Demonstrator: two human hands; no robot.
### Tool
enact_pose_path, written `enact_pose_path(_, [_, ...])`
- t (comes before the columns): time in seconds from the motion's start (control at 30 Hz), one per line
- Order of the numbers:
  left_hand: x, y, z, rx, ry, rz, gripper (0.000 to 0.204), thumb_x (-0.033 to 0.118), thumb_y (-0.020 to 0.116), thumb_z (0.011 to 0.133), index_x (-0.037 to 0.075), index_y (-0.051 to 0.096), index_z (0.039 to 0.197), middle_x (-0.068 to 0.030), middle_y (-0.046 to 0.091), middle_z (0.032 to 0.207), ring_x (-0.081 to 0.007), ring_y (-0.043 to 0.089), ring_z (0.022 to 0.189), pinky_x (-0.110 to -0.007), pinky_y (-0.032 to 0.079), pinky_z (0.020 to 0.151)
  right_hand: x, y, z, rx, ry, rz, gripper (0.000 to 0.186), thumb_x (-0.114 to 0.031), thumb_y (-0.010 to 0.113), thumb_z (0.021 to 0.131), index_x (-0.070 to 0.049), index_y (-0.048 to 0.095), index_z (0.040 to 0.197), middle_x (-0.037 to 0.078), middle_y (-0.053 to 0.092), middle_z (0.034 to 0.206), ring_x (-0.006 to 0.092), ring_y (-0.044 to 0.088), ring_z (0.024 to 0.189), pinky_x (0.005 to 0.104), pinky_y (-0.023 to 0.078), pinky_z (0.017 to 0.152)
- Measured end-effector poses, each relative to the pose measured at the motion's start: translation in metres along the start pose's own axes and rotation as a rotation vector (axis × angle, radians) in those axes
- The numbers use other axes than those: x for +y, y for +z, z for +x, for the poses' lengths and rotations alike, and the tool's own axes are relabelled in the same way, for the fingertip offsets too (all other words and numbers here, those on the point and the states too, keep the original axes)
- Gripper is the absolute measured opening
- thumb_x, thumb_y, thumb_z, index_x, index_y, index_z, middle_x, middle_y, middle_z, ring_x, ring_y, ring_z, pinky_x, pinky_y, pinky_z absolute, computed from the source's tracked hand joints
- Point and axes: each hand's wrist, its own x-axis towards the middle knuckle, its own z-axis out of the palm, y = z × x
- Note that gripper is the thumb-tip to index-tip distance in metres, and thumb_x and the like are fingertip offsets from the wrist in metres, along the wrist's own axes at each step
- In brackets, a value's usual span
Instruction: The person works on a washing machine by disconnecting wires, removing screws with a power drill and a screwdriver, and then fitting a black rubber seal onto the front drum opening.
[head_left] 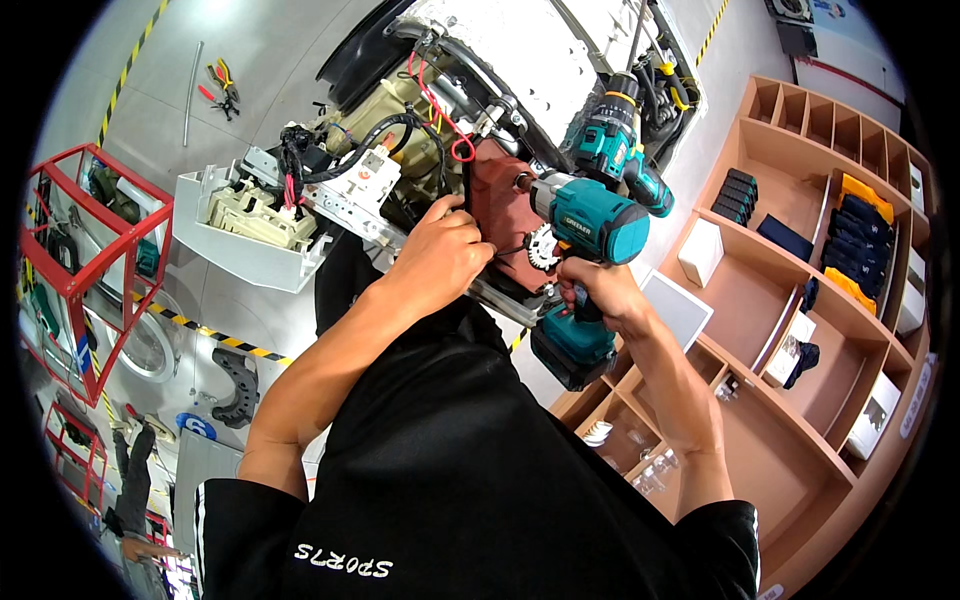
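My right hand [598,290] grips the handle of a teal cordless impact wrench [600,220], battery at the bottom. Its nose meets a dark red panel [495,190] on an opened appliance [410,150], beside a white gear [543,247]. My left hand [445,245] has its fingers curled at the panel's left lower edge; what they hold is hidden. A second teal drill [620,150] rests on the appliance, behind the wrench. Red and black wires and a white housing [362,180] sit to the upper left, next to a loose pale cover [195,225].
Wooden compartment shelving [740,240] with folded cloths and boxes stands at right. A red metal frame [95,245] is at left, near pliers [225,80], a metal rod [193,90] and a dark curved part [235,400] on the floor. Another person's hand [135,548] shows at lower left.
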Motion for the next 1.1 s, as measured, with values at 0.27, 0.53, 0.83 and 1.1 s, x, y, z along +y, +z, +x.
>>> enact_pose_path(0.27, [0.000,0.000,0.000,0.010,0.000,0.002,0.009,0.010,0.067,0.071,0.007,0.069,0.079,-0.0069,0.062,0.075,-0.0220,0.058,0.085,-0.041,0.038,0.098,0.002,0.000,0.003,-0.020,0.018,0.031,0.018,0.000,0.056,0.076,0.000,0.053,0.094,0.005,0.050,0.058,0.0126,0.049,0.050,0.0263,0.042,0.046])
enact_pose_path(0.53, [-0.001,0.000,0.000,0.010,0.001,0.004,0.008,0.010,0.067,0.072,0.007,0.069,0.079,-0.0068,0.061,0.074,-0.0222,0.057,0.083,-0.042,0.038,0.097,0.002,0.001,0.005,-0.013,0.020,0.065,0.020,-0.002,0.057,0.076,0.000,0.052,0.095,0.006,0.050,0.059,0.0127,0.048,0.049,0.0267,0.042,0.046])
enact_pose_path(0.83, [-0.002,0.000,0.000,0.008,-0.003,-0.003,0.009,0.011,0.068,0.072,0.007,0.068,0.080,-0.0066,0.061,0.075,-0.0221,0.058,0.084,-0.042,0.038,0.097,0.000,0.003,0.010,-0.009,0.019,-0.020,0.011,-0.004,0.058,0.077,-0.002,0.055,0.088,0.004,0.052,0.059,0.0116,0.049,0.049,0.0256,0.041,0.047])
enact_pose_path(1.1, [-0.001,0.000,0.001,0.001,-0.005,-0.004,0.011,0.011,0.069,0.072,0.007,0.068,0.082,-0.0068,0.063,0.077,-0.0222,0.058,0.086,-0.042,0.037,0.097,0.009,-0.005,0.016,0.028,-0.007,-0.202,0.003,-0.005,0.059,0.077,-0.002,0.057,0.077,0.002,0.054,0.061,0.0100,0.050,0.052,0.0248,0.041,0.048])
